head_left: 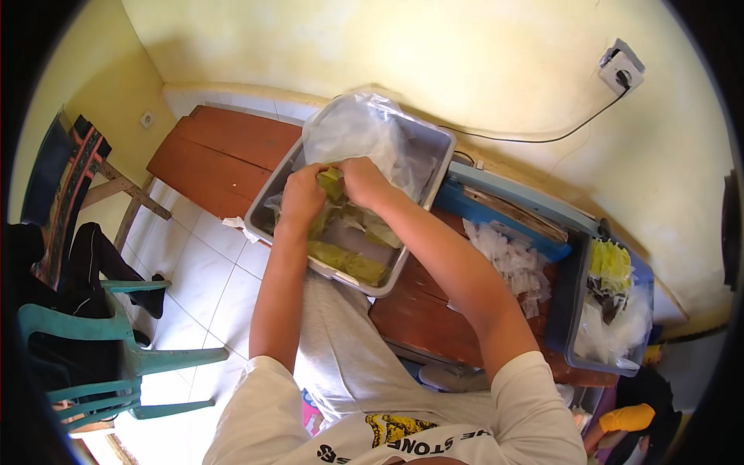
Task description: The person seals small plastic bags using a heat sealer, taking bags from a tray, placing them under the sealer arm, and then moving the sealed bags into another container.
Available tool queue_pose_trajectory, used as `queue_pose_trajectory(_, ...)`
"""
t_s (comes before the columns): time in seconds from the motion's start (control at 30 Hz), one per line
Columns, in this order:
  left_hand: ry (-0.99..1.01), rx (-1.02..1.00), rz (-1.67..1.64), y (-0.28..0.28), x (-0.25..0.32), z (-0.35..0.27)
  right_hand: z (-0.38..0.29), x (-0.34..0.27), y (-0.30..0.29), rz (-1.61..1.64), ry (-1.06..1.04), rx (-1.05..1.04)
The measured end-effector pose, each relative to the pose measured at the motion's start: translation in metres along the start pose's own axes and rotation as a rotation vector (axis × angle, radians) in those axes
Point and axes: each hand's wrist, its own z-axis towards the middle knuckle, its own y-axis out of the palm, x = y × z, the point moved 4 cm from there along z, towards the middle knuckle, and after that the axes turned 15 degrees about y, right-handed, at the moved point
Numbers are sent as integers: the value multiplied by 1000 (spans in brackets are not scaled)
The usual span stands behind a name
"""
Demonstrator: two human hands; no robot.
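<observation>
Over a grey plastic tub (427,203) my left hand (303,195) and my right hand (363,181) pinch a small yellow-green packet (331,185) between them. Fingers of both hands meet at its upper edge. Below, on the tub's floor, lie more yellow-green packets (349,263) in clear plastic. A large clear plastic bag (354,131) is bunched in the far part of the tub and reaches over its rim. What the packets contain is not clear.
The tub stands on a reddish-brown wooden bench (224,145) along the wall. To the right are a pile of small clear packets (505,256), a blue sealer-like device (500,215) and a second tub (561,308) with yellow packets. A green plastic chair (81,319) and other people are nearby.
</observation>
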Motion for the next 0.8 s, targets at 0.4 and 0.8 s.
queue_pose_trajectory(0.4, -114, -20, 28, -4, -1, -3, 9, -9, 16, -240, -45, 235)
queue_pose_trajectory(0.8, -177, -38, 89, -9, 12, -5, 11, -9, 11, -271, -64, 322)
